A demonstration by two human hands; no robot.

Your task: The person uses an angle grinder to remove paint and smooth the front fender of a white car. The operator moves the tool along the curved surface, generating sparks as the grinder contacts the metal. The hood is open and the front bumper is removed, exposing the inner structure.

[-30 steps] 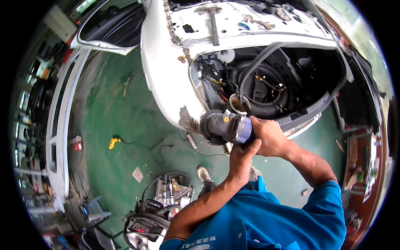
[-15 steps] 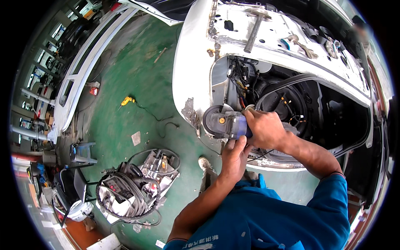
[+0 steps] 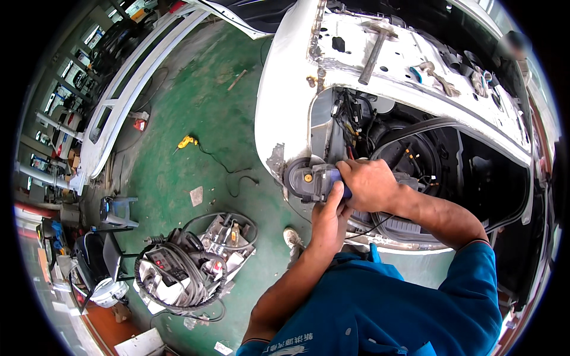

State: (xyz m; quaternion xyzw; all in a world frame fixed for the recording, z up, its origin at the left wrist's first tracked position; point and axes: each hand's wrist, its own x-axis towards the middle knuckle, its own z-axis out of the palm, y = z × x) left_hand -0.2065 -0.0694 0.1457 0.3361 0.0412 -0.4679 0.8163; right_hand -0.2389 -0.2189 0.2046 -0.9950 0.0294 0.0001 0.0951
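Just beyond the left hand [image 3: 328, 212], a grey-and-blue plastic handheld grinder [image 3: 319, 181] is pointing its round black disc end [image 3: 293, 180] leftward, at the rear corner of a white metal car body [image 3: 282, 113]. The right hand [image 3: 373, 185] is gripping the blue casing from the far side, while the left hand is grasping it from the near side, thumb lying upward along it. Whether the disc is spinning, or touching metal, the view is not showing.

For a clean pass, both hands should be sharing a firm grip, wrists bracing against kickback, and the disc meeting the panel at a shallow, even angle. Light pressure is probably serving better than force, since leaning hard could be gouging thin metal near the rough grey patch [image 3: 276, 155], ahead and left of the left hand. Beyond the right hand, a dark bundle of wires [image 3: 359, 113] is lying within the open boot, so sparks and disc should be facing away from it.
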